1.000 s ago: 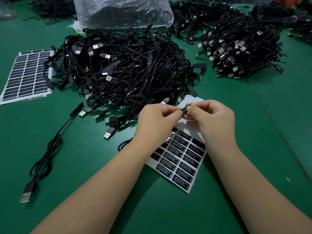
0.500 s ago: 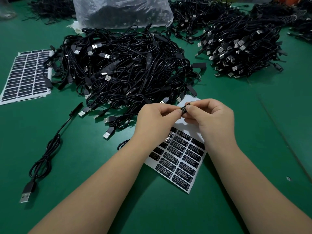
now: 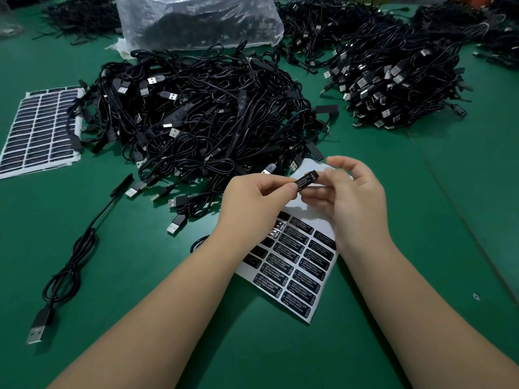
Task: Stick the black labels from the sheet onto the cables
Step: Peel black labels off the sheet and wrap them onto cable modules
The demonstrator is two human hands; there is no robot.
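Hidden or cut off:
- Label sheet [image 3: 302, 272]: upper left part covered by the left hand [image 3: 254, 204] and wrist; top covered by the right hand [image 3: 355, 203].
- Small black controller block [image 3: 307, 179]: its lower end is hidden in the left-hand pinch; print too small to read in full.
- Thin cable loop [image 3: 196, 244]: runs under the left forearm, rest unseen.
- Clear plastic bag [image 3: 196, 21]: top cut by the frame edge; contents blurred.
- Far cable heaps [image 3: 393, 74]: individual cables cannot be told apart.
- Second label sheet [image 3: 39, 127]: print unreadable, right edge under cables.
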